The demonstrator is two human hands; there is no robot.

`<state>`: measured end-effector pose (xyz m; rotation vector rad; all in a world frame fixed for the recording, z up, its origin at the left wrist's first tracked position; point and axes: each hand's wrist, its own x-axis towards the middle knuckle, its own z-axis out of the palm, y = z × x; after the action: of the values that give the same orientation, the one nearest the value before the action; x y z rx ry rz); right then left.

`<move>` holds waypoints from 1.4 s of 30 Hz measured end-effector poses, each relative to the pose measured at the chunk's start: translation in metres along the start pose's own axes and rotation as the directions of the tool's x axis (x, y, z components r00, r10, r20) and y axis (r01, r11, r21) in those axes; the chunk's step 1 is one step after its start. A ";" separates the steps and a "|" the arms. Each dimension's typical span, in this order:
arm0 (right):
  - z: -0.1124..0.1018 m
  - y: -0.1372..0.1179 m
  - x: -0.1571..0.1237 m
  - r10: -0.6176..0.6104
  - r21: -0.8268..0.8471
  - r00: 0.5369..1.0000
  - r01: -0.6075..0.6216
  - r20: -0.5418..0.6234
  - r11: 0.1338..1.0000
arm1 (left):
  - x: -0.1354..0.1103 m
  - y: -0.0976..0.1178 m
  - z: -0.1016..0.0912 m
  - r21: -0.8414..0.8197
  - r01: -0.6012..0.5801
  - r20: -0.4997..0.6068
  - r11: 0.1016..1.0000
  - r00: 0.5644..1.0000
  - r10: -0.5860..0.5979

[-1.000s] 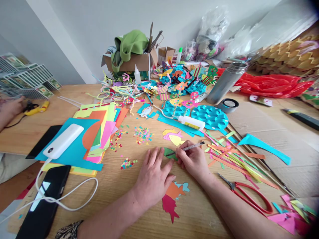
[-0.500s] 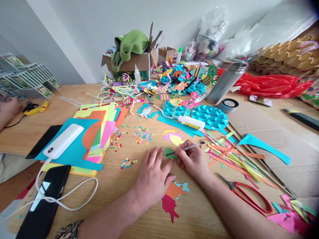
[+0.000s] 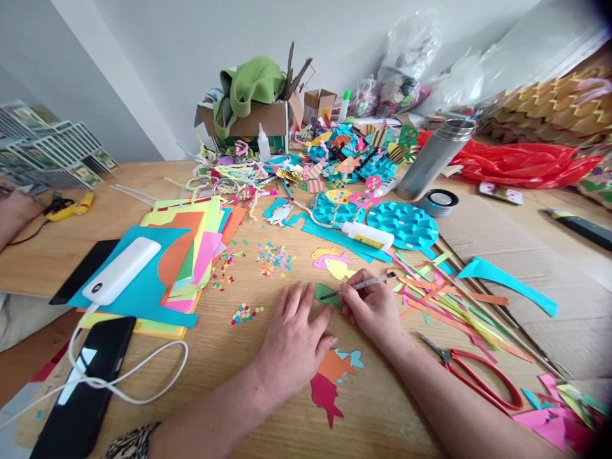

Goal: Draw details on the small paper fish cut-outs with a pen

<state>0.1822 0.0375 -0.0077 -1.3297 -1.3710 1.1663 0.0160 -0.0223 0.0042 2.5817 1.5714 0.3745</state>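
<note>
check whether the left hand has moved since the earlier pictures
No; measured against the red cutout lying on the table, the left hand shows no clear shift either way.

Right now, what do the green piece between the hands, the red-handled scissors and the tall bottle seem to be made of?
Green piece: probably matte paper or thin card; it looks flat and evenly coloured.
Scissors: greyish blades, likely metal; smooth red handles, perhaps plastic or plastic-coated.
Tall bottle: likely metal, judging by its silvery-grey body and shiny rim.
</note>
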 end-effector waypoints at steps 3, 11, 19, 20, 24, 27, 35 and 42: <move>0.000 0.000 0.001 -0.005 -0.026 1.000 0.005 0.009 1.000 | 0.000 0.000 0.000 0.005 -0.003 0.009 1.000 1.000 0.003; 0.000 0.000 0.002 0.012 -0.036 1.000 -0.011 0.025 0.999 | -0.001 -0.001 0.000 0.013 -0.001 0.015 1.000 1.000 0.001; 0.000 -0.004 0.001 0.053 0.008 0.999 -0.053 0.011 0.999 | 0.000 0.000 0.000 0.010 -0.004 0.010 1.000 1.000 0.004; 0.000 -0.004 0.001 0.054 0.007 0.998 -0.054 0.013 0.999 | 0.000 0.000 0.000 0.012 -0.003 0.011 1.000 1.000 0.003; 0.000 -0.003 0.001 0.043 -0.013 0.999 -0.043 0.020 0.999 | 0.000 0.000 0.000 0.018 -0.003 0.014 1.000 1.000 0.003; 0.000 -0.002 0.001 0.037 -0.023 0.999 -0.037 0.020 0.999 | 0.000 -0.001 0.001 0.022 -0.007 0.008 1.000 1.000 0.007; 0.000 -0.003 0.001 0.054 0.006 0.999 -0.054 0.001 0.999 | -0.001 -0.001 0.000 0.017 -0.005 0.006 1.000 1.000 0.004; -0.001 -0.003 0.001 0.044 -0.031 0.999 -0.044 0.008 0.999 | 0.000 0.000 0.000 0.013 -0.003 0.012 1.000 1.000 0.003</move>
<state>0.1826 0.0387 -0.0045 -1.3849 -1.3770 1.1857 0.0158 -0.0225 0.0043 2.5918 1.5718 0.3498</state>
